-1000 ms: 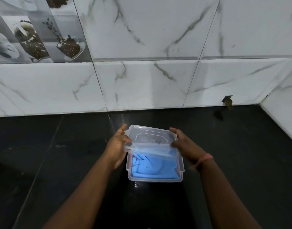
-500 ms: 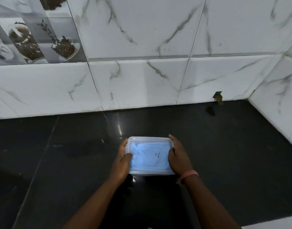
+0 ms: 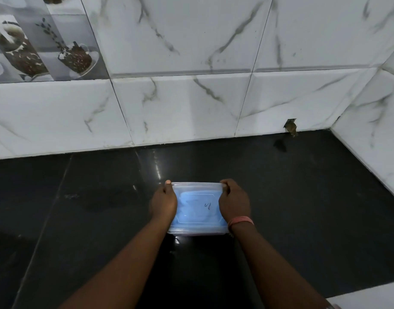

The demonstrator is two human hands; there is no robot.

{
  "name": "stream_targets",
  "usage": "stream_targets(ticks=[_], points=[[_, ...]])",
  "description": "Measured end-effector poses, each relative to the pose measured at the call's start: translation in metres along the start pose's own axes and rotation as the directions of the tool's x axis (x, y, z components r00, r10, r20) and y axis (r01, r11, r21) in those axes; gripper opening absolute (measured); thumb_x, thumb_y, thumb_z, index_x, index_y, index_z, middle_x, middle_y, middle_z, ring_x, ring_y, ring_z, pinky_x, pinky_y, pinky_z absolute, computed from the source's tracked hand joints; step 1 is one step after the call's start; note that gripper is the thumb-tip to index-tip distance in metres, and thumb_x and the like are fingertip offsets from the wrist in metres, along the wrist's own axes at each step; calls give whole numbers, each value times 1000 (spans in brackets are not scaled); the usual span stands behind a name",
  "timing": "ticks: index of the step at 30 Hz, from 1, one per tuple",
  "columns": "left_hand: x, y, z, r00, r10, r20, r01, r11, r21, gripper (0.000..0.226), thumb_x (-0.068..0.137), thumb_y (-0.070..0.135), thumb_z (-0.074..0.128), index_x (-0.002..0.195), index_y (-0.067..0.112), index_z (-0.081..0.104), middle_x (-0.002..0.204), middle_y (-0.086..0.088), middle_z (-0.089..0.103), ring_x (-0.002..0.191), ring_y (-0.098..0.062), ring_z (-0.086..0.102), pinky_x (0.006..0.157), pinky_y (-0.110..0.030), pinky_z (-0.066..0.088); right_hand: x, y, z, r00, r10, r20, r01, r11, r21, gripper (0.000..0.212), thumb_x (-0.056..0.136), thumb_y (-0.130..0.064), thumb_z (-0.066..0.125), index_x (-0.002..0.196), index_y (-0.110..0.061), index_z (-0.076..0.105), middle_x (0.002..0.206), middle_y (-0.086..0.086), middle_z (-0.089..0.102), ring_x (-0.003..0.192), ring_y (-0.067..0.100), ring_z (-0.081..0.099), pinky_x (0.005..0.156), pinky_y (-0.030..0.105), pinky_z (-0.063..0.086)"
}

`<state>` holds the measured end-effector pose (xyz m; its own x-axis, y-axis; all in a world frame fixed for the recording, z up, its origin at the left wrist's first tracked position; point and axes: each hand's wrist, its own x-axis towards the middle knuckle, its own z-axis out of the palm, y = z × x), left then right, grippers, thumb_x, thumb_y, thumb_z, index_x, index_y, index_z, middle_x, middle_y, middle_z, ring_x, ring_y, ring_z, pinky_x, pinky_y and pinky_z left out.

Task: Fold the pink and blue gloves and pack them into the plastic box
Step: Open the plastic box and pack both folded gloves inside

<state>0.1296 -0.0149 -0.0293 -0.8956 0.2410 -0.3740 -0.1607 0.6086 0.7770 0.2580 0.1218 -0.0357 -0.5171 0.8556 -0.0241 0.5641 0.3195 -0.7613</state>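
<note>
Head view gave me the plastic box (image 3: 197,209) sitting on the black countertop (image 3: 303,197), in front of the white marble-tiled wall (image 3: 191,108) and well clear of it. Its long axis ran left to right across my view, with the short sides under the two hands. The clear lid (image 3: 198,197) was on top, lying flat, and had a small dark mark on it right of centre. Through the lid I saw blue glove (image 3: 191,210) material filling the box; a faint pinkish tint showed along the near bottom edge, but I could not tell what it was. My left hand (image 3: 163,205) gripped the left end, fingers curled over the lid edge. My right hand (image 3: 234,202) clasped the right end the same way, a pink wristband (image 3: 240,220) behind it.
</note>
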Motion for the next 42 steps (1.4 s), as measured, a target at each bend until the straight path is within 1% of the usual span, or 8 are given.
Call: stream_targets(ticks=[5, 13, 16, 24, 29, 34, 39, 42], points=[[-8, -16, 6, 995, 56, -81, -55, 998, 7, 54, 108, 47, 31, 112, 10, 71, 117, -16, 71, 113, -37, 64, 101, -43, 48, -7, 12, 6, 999, -20, -26, 19, 999, -41, 18, 102, -30, 44, 99, -31, 62, 91, -10, 64, 83, 10, 61, 79, 32, 52], [1, -19, 9, 998, 6, -70, -9, 999, -42, 54, 108, 48, 34, 107, 9, 71, 113, -16, 71, 110, -36, 65, 103, -45, 49, -6, 18, 11, 998, -19, -61, 13, 995, -94, 21, 103, -33, 42, 108, -30, 62, 93, -8, 66, 84, 14, 61, 77, 32, 51], [5, -17, 11, 995, -41, -95, 46, 998, 43, 63, 107, 53, 30, 115, 8, 72, 123, -18, 70, 118, -39, 62, 106, -44, 46, -4, 23, 16, 997, 7, -71, -17, 988, -155, 21, 103, -38, 38, 104, -31, 58, 82, -9, 60, 75, 16, 60, 69, 31, 47], [23, -6, 16, 971, -228, -77, 234, 968, 91, 88, 100, 71, 23, 129, 0, 67, 136, -25, 63, 130, -41, 56, 112, -44, 39, 16, 20, 18, 995, 101, -1, -100, 984, -148, 30, 104, -44, 33, 104, -26, 57, 78, -5, 57, 75, 21, 59, 70, 34, 45], [20, -6, 12, 952, -298, -63, 301, 953, 30, 96, 93, 80, 27, 131, 1, 66, 137, -23, 63, 128, -41, 58, 112, -45, 41, 15, 19, 16, 985, 174, 15, -173, 983, -66, 38, 100, -52, 34, 91, -23, 57, 87, -1, 62, 86, 26, 63, 78, 38, 50], [9, 0, 4, 953, -303, -5, 303, 952, -53, 102, 85, 88, 35, 131, 1, 65, 135, -21, 65, 124, -40, 61, 113, -47, 44, 13, 12, 8, 921, 377, 100, -378, 926, -10, 62, 90, -72, 36, 106, -18, 63, 101, 5, 65, 93, 27, 63, 83, 38, 48], [-4, -12, -10, 953, -301, 41, 303, 930, -206, 94, 80, 81, 58, 128, 0, 66, 130, -21, 67, 118, -40, 65, 108, -46, 50, -2, 12, -18, 777, 524, 348, -616, 747, 251, 60, 72, -79, 63, 83, -20, 60, 86, -2, 62, 77, 19, 63, 62, 30, 45], [-17, -24, -15, 970, -239, 48, 244, 935, -256, 81, 80, 75, 66, 115, 2, 73, 114, -20, 74, 107, -39, 71, 102, -48, 55, -14, 19, -19, 818, 480, 316, -560, 789, 252, 57, 75, -73, 67, 88, -18, 59, 93, 2, 65, 79, 19, 64, 58, 29, 46]])
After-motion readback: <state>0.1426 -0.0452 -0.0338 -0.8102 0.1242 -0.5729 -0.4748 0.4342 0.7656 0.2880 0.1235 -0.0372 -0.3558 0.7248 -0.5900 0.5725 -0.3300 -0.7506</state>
